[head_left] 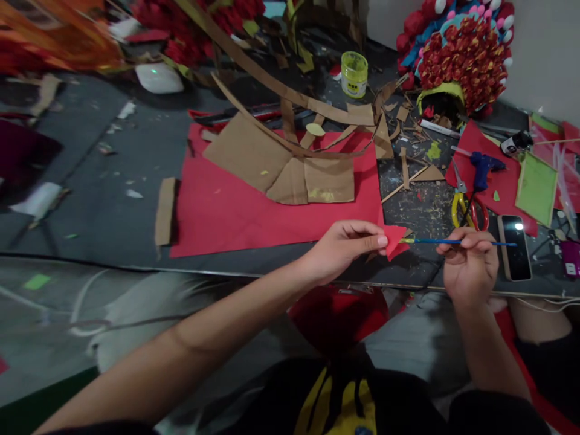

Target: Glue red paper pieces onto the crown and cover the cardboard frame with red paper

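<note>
Near the table's front edge, my left hand [347,248] pinches a small red paper piece [395,239] between thumb and fingers. My right hand [471,266] grips a thin blue paintbrush [439,241], held level and pointing left. Its yellow-stained bristles meet the right side of the red piece; whether they press on it or lie just over it I cannot tell. Behind my left hand, a large red sheet [254,226] lies flat with bent cardboard pieces [283,175] on top. An open jar of yellow paint [354,75] stands farther back.
Scissors [469,208], a blue glue gun [484,169] and a phone [515,248] lie to the right. Long curved cardboard strips [272,78] arch over the middle. A decorated red flowery piece [464,60] stands back right. Cardboard scraps [403,166] litter the table.
</note>
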Motion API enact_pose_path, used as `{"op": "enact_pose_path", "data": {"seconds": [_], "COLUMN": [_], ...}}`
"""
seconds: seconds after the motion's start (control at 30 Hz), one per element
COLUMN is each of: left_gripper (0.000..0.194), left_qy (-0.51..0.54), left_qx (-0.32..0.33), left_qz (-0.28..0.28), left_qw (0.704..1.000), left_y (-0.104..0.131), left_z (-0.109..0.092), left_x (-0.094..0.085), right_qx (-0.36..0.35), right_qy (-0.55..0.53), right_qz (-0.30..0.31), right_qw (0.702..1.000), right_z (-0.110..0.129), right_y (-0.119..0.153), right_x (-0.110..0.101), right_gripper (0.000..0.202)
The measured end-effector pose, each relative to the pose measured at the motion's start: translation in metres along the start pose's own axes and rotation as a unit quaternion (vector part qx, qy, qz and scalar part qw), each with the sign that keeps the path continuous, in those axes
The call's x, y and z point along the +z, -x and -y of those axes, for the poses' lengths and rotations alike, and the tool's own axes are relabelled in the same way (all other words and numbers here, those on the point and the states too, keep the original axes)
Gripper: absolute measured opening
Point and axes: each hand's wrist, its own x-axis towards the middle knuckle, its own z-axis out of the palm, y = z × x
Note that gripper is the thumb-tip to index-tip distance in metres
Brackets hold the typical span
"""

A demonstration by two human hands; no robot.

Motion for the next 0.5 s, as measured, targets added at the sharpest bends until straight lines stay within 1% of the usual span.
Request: {"op": "enact_pose_path", "data": {"seconds": [0.1,0.2,0.27,0.3,0.33,0.37,0.43,0.47,0.5], "left_gripper": [0.034,0.035,0.035,0.034,0.034,0.033,0.031,0.030,0.030], "left_qy": [-0.027,-0.078,-0.127,-0.150,-0.168,-0.182,-0.193,-0.191,-0.183], "left_qx": [0.023,0.052,0.067,0.074,0.083,0.090,0.097,0.098,0.098], "left_qz": [0.012,0.028,0.019,0.004,-0.018,-0.044,-0.097,-0.122,-0.145], "left_qw": [0.999,0.995,0.989,0.986,0.982,0.978,0.971,0.969,0.967], "left_y": [0.002,0.006,0.009,0.009,0.009,0.009,0.006,0.004,0.003], "left_z": [-0.002,-0.007,-0.011,-0.012,-0.012,-0.011,-0.006,-0.003,0.000], "left_x": [0.000,0.001,0.002,0.002,0.002,0.001,0.000,-0.001,-0.001], "right_qx": [0.040,0.114,0.146,0.143,0.124,0.087,-0.025,-0.091,-0.155], "right_qy": [-0.032,-0.061,-0.061,-0.052,-0.038,-0.018,0.041,0.082,0.127], "right_qz": [-0.005,-0.009,-0.011,-0.016,-0.020,-0.026,-0.025,-0.008,0.027], "right_qw": [0.999,0.992,0.987,0.988,0.991,0.996,0.999,0.992,0.979], "right_z": [-0.006,-0.016,-0.020,-0.020,-0.020,-0.018,-0.014,-0.013,-0.012], "right_y": [0.000,-0.001,-0.002,-0.001,0.001,0.004,0.013,0.017,0.022], "right_x": [0.002,0.004,0.004,0.005,0.006,0.007,0.008,0.008,0.007], "right_gripper": [0.025,0.028,0.032,0.033,0.032,0.030,0.026,0.025,0.024]}}
